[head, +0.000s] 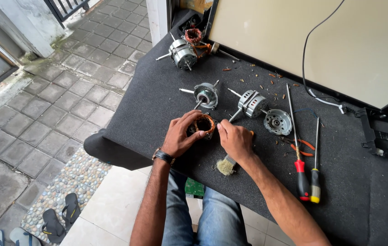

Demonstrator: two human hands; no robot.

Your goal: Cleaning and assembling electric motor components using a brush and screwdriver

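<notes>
- Centre of frame: left hand [181, 135] wraps around a copper-wound motor coil [204, 124], fingers curled over its near side. It seems gripped this way to keep the round part from rolling on the desk [157, 105].
- Right hand [235, 140] is closed around a small brush [226, 165], with the bristles sticking out below the palm toward the lower edge and the thumb tip pressing on the coil's rim. Holding it this way looks like it leaves the thumb free to steady the coil.
- Coil sits on the dark felt-covered desk, close to the near edge, right in front of the person.
- Just above the hands: an open motor housing [206, 94] with its shaft, a finned motor body [251, 103] and a round end cap [278, 121], laid side by side within easy reach.
- Upper centre: another motor [183, 53] with a loose coil [193, 35], set apart from the work.
- Right of centre: two long screwdrivers [302, 173], lying parallel, handles toward the person.
</notes>
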